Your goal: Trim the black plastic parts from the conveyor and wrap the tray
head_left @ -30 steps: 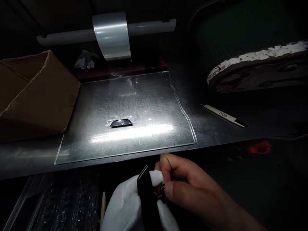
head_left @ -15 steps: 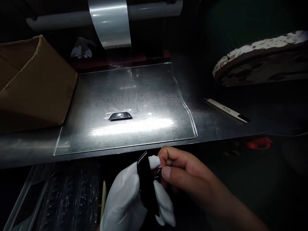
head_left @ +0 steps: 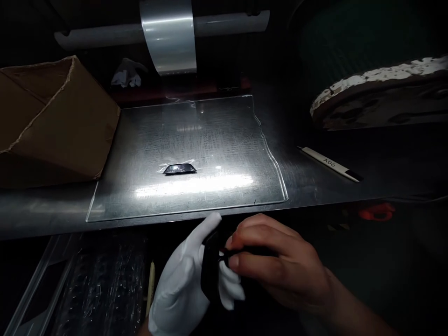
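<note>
My left hand, in a white glove, is closed around a flat black panel held nearly upright below the table's front edge. The gloved index finger is stretched out past the panel's top, and other fingertips show behind it. Bare and close beside it on the right, my right hand pinches a small thin black piece between thumb and fingers at the panel's right side. Its shape is hard to make out in the dark. A small black trapezoid part lies with clear film on the glass sheet.
On the left stands an open cardboard box. A film roll hangs at the back. A white pen-like tool marked A06 lies right of the glass. Clear plastic trays sit lower left; a red object is lower right.
The black panel has turned and lost its bright edge glint. My left index finger has stretched out upward. My right fingers have bent closer over the panel's side. The view has shifted slightly.
</note>
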Motion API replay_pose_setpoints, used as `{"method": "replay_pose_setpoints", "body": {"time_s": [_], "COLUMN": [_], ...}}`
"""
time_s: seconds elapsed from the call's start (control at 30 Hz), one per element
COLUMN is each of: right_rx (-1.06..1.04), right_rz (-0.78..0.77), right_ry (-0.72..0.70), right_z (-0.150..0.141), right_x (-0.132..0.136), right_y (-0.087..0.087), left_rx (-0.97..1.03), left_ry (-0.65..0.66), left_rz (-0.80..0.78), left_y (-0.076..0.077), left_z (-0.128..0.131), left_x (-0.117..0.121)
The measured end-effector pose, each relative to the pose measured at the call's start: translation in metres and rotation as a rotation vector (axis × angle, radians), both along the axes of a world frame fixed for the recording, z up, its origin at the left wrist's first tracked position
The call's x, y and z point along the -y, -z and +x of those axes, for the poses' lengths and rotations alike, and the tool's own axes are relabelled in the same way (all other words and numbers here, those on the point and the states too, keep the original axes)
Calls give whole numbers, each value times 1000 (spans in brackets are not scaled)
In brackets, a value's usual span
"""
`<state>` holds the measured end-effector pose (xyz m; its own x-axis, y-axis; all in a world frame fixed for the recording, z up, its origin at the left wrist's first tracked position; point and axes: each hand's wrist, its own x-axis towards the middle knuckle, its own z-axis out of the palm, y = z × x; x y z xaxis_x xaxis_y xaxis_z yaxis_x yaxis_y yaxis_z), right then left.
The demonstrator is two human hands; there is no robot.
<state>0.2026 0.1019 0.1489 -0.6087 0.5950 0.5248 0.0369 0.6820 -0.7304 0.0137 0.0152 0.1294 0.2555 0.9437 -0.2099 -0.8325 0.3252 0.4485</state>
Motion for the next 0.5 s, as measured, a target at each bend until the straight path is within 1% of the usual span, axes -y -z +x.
{"method": "replay_pose_setpoints", "body": {"time_s": [0.07, 0.13, 0.23, 0.33, 0.43, 0.5], "right_rx": [-9, -18, -24, -39, -32, -33], "right_rz": [19, 37, 63, 86, 107, 96], "right_ry": [19, 37, 59, 94, 125, 108], "right_z": [1, 1, 0, -1, -3, -4], "right_x": [2, 6, 13, 18, 21, 23], "right_y": [1, 3, 9, 15, 20, 22], "left_rx": [44, 138, 221, 229, 211, 173], "left_ry": [6, 33, 60, 64, 74, 75], "left_rz": [-33, -63, 3, 106, 145, 161], "left_y": [-2, -1, 5, 9, 8, 7], "left_z": [-1, 0, 3, 6, 4, 2], "left_x": [-1, 0, 4, 8, 9, 9]}}
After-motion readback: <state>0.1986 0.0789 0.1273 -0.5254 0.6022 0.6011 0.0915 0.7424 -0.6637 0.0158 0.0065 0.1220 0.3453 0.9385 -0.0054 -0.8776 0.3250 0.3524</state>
